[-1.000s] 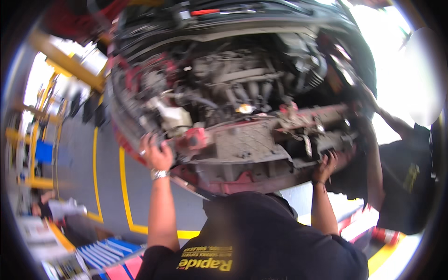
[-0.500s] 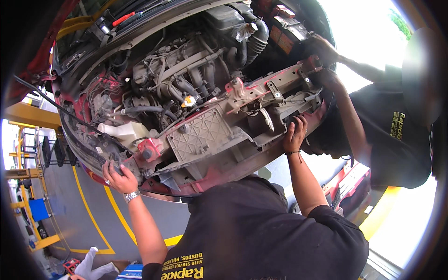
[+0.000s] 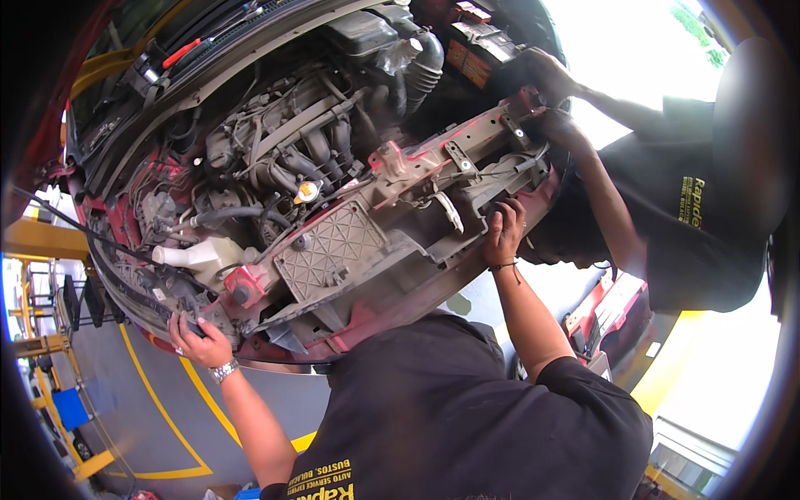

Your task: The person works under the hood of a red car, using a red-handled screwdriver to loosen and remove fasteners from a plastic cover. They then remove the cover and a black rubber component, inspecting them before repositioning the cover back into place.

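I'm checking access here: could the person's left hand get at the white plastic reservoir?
Probably yes: the left hand is nearby at the front corner of the car, and the white plastic reservoir looks mostly uncovered from above.

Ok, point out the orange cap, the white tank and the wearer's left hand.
Orange cap [image 3: 308, 192]: head view, middle of its top.
White tank [image 3: 220, 253]: head view, its wide body.
Wearer's left hand [image 3: 206, 345]: head view, back of the hand.

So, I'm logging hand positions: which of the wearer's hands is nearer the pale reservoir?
Left. The left hand is just below the pale reservoir in the picture; the right hand is well to its right.
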`<act>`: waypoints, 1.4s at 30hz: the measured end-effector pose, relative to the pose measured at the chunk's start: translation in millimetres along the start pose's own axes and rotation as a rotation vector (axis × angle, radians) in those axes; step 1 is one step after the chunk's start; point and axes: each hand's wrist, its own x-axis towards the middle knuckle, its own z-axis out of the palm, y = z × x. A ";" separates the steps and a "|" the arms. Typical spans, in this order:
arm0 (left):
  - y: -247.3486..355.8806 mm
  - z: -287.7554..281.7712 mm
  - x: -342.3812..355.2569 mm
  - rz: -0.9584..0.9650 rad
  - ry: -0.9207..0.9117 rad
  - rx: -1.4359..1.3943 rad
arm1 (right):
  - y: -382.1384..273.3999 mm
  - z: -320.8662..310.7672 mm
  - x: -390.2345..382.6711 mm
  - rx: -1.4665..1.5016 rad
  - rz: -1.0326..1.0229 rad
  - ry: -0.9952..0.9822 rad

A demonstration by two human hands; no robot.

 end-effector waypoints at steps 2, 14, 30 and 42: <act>0.7 1.1 -0.3 0.004 0.004 -0.002 | -0.5 -0.3 0.6 0.006 0.030 -0.006; -6.7 2.9 -7.2 0.000 -0.013 0.035 | -1.2 -1.2 -1.9 -0.027 0.029 -0.037; -9.0 4.8 -9.7 0.007 -0.012 0.044 | 0.1 2.1 -3.6 -0.082 0.032 -0.051; -7.4 3.8 -8.4 0.006 -0.005 0.039 | 1.4 3.8 -4.9 -0.094 0.049 -0.004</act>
